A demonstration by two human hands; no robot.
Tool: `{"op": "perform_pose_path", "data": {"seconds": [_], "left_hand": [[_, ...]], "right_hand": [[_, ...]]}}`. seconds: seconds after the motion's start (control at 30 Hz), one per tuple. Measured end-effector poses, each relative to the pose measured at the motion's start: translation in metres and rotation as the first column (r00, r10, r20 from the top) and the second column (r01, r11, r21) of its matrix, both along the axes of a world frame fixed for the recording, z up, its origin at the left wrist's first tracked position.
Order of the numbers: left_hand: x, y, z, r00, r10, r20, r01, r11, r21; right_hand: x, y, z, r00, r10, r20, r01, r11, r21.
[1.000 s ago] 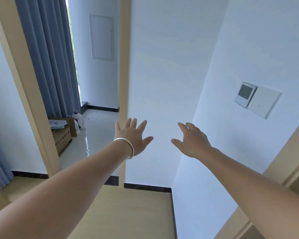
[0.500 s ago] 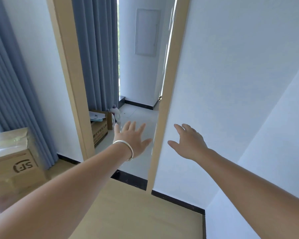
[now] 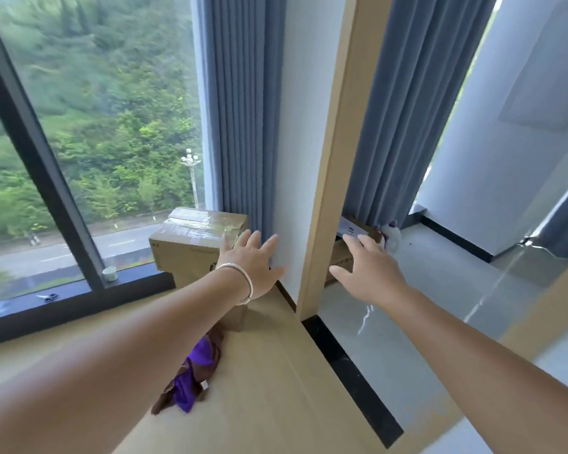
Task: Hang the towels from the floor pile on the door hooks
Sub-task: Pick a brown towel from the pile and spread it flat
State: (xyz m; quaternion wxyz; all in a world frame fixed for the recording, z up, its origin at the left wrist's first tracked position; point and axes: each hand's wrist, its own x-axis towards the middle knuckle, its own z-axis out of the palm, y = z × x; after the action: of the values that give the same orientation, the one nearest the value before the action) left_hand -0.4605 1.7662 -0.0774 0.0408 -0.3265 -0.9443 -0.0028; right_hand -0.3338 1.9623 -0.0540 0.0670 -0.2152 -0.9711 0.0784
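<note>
A: Window (image 3: 79,142) at 10 o'clock, curtain (image 3: 240,109) at 12, door frame (image 3: 335,158) at 1. No hooks in view.

B: Taped box (image 3: 191,244) blocks 11. Towel pile (image 3: 194,371) on floor at 7, under left forearm.

A: Searching step. Left hand (image 3: 248,267), right hand (image 3: 368,270): each grip wide, empty. Next: bend, grab pile.

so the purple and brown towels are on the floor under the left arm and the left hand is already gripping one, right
Not quite. The head view shows the left hand open with fingers spread, holding nothing. The purple and brown towels do lie on the floor under the left arm, untouched.
</note>
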Motion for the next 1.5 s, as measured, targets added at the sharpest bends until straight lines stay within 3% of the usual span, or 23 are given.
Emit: {"op": "perform_pose_path", "data": {"seconds": [0.2,0.4,0.63,0.87,1.2,1.5], "left_hand": [[-0.049,-0.059,-0.033,0.956,0.284,0.067,-0.283,0.959,-0.026],[-0.09,-0.132,-0.067,0.852,0.504,0.14,-0.497,0.864,-0.082],[-0.189,-0.202,-0.124,0.761,0.618,0.197,-0.601,0.786,-0.145],[-0.282,-0.254,-0.214,0.646,0.668,0.369,-0.648,0.736,-0.197],[-0.321,-0.273,-0.367,0.448,0.691,0.567,-0.655,0.685,-0.318],[-0.305,-0.242,-0.569,0.204,0.661,0.722,-0.738,0.589,-0.33]], "right_hand": [[-0.098,-0.024,-0.026,0.967,0.255,0.028,-0.254,0.967,-0.037],[-0.188,-0.085,-0.058,0.887,0.455,0.078,-0.451,0.89,-0.063],[-0.308,-0.153,-0.11,0.806,0.553,0.21,-0.551,0.831,-0.076],[-0.434,-0.208,-0.181,0.704,0.579,0.411,-0.596,0.797,-0.101],[-0.517,-0.26,-0.342,0.508,0.661,0.552,-0.68,0.701,-0.214],[-0.542,-0.264,-0.57,0.224,0.721,0.656,-0.826,0.498,-0.265]]}}
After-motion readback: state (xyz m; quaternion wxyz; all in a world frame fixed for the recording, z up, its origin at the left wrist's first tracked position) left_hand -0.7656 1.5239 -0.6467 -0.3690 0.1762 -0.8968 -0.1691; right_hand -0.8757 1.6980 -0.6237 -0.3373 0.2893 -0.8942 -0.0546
